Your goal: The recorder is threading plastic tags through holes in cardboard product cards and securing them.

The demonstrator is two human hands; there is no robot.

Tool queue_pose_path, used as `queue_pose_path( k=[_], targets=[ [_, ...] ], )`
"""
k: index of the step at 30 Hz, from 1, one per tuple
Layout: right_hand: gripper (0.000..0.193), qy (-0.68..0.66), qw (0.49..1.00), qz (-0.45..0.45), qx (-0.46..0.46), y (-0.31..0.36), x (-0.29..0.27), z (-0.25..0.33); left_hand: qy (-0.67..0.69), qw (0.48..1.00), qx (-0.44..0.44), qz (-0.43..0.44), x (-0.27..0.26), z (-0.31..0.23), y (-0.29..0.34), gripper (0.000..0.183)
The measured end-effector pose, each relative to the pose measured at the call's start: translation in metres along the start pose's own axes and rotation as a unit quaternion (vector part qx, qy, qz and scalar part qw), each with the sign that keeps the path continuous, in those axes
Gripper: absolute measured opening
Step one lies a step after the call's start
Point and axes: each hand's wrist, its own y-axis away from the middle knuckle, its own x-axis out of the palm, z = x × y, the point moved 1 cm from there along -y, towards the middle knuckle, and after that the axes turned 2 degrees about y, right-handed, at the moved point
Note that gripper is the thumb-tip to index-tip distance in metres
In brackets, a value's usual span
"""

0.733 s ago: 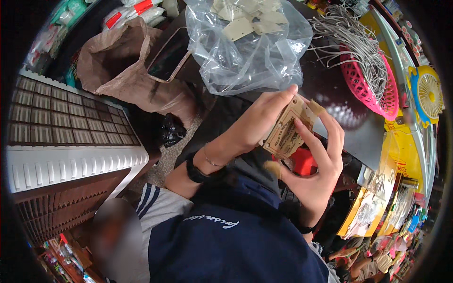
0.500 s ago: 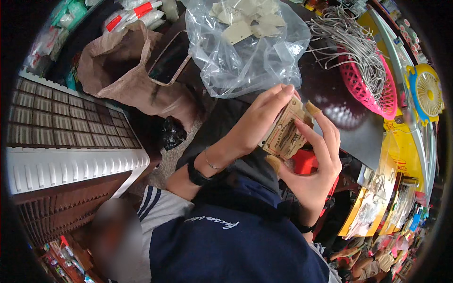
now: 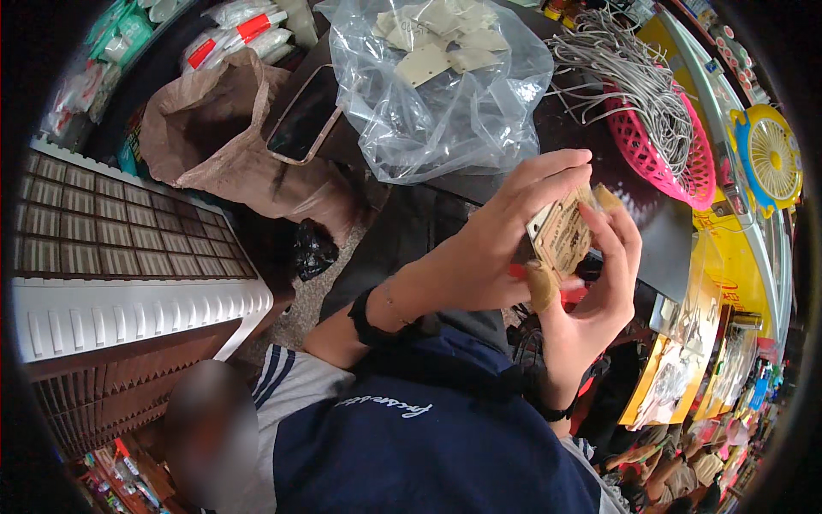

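A small stack of cream printed cards, with punched holes at the corners, is held tilted between my two hands above my lap. My left hand grips its left side and upper edge, the fingers closed along it. Around the lower and right edges curl the thumb and fingers of my right hand; tan tape wraps its thumb and a fingertip. Just beyond, a clear plastic bag lies open with loose cream cards in it. The stack's underside is hidden.
Grey cords heap over a pink basket at the far right, near a yellow-and-blue fan. A phone rests beside a brown sack. A white slatted appliance stands at the left.
Both hands and the card stack have shifted right, and the stack is now tilted more steeply. My left hand's fingers cover more of its top edge.
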Motion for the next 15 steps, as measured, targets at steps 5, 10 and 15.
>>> queue_pose_path(
  k=[5, 10, 15],
  targets=[
    [0.057, 0.022, 0.999, 0.015, -0.036, -0.001, -0.004, -0.003, 0.034, 0.999, -0.035, 0.015, -0.007, 0.001, 0.002, 0.086],
    [0.051, 0.04, 0.995, 0.044, -0.078, -0.004, -0.011, -0.005, 0.351, 0.918, -0.18, -0.05, -0.002, -0.001, 0.006, 0.086],
    [0.045, -0.005, 0.995, 0.066, -0.08, -0.005, -0.012, -0.008, 0.349, 0.905, -0.241, -0.039, -0.015, -0.008, 0.003, 0.09]
  ],
)
